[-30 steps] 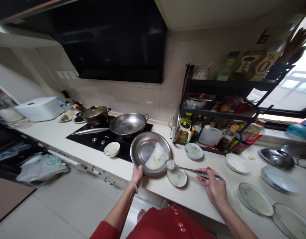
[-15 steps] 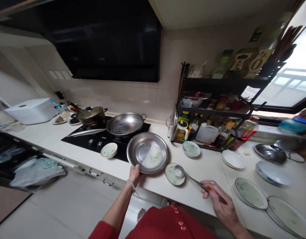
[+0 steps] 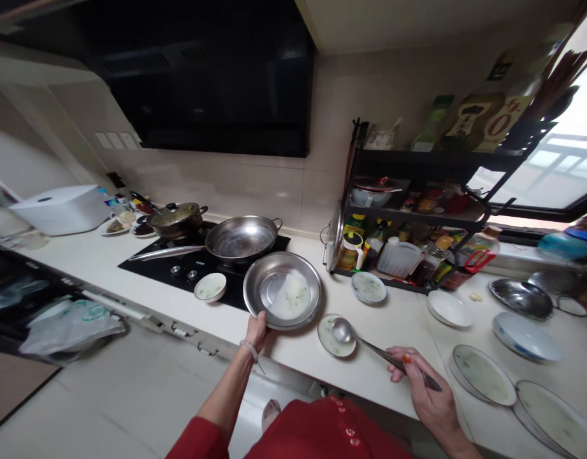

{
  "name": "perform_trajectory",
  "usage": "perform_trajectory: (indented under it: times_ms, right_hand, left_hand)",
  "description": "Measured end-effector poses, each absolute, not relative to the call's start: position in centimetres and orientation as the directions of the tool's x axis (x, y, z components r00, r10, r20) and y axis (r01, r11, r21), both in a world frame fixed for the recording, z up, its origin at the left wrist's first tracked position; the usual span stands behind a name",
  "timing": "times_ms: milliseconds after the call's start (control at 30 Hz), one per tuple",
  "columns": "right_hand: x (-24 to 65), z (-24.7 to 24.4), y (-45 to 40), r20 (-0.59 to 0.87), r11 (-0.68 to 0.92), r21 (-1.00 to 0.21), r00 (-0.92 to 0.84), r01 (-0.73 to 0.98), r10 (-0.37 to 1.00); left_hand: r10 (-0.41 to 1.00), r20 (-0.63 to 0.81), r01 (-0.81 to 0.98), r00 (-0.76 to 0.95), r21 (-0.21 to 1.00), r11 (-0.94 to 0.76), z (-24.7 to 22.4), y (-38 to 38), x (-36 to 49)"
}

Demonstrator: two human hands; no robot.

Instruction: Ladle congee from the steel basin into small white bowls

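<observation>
My left hand [image 3: 257, 331] grips the near rim of a wide steel basin [image 3: 264, 287], which is tilted so that pale soup with green bits [image 3: 293, 299] pools on its right side. In my right hand [image 3: 422, 382] is the handle of a metal ladle [image 3: 341, 330]. The ladle's bowl is over a small bowl of the same soup [image 3: 330, 344], just right of the basin; whether it touches the soup I cannot tell. Behind it, by the rack, stands another filled bowl [image 3: 368, 288]. A further small bowl of soup [image 3: 210, 288] sits left of the basin at the hob's front edge.
A steel wok [image 3: 243, 237] and a lidded pot [image 3: 176, 220] stand on the black hob [image 3: 178, 273]. At right are two large soup bowls [image 3: 484, 376] [image 3: 551, 414], a white dish [image 3: 450, 308] and a blue-patterned bowl [image 3: 526, 336]. A black rack [image 3: 417, 217] holds bottles and jars.
The soup in the basin has spread slightly, and the basin looks a little differently tilted. My right hand and the ladle have hardly moved; the whole view has shifted slightly.
</observation>
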State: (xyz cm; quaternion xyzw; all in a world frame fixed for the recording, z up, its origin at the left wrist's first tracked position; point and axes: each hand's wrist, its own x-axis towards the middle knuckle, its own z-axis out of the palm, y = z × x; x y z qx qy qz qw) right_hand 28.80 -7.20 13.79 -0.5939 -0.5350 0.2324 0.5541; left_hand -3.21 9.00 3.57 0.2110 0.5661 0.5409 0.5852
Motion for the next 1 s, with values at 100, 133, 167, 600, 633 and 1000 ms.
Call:
perform_trajectory:
  times_ms: [100, 133, 167, 600, 633, 1000]
  right_hand:
    - [28.9, 13.6, -7.2, 0.312, 0.177, -0.91, 0.336, 0.376, 0.889]
    - [28.9, 13.6, -7.2, 0.312, 0.175, -0.909, 0.342, 0.377, 0.886]
    - [28.8, 13.7, -7.2, 0.31, 0.17, -0.91, 0.348, 0.379, 0.885]
    - [28.5, 14.8, -7.0, 0.34, 0.178, -0.893, 0.361, 0.414, 0.868]
    - [28.5, 14.8, -7.0, 0.35, 0.19, -0.89, 0.353, 0.415, 0.868]
    - [28.3, 13.6, -7.9, 0.515, 0.403, -0.804, 0.176, 0.436, 0.839]
  left_hand:
    - [0.864, -0.446, -0.404, -0.232, 0.853, 0.331, 3.3, 8.9, -3.2]
    - [0.86, -0.454, -0.407, -0.234, 0.849, 0.337, 3.3, 8.9, -3.2]
    - [0.855, -0.462, -0.411, -0.236, 0.845, 0.343, 3.3, 8.9, -3.2]
    - [0.845, -0.484, -0.461, -0.228, 0.818, 0.344, 3.5, 8.6, -3.1]
    - [0.847, -0.483, -0.465, -0.221, 0.816, 0.344, 3.6, 8.5, -3.2]
    - [0.832, -0.555, -0.515, -0.012, 0.716, 0.471, 4.2, 5.2, -2.3]
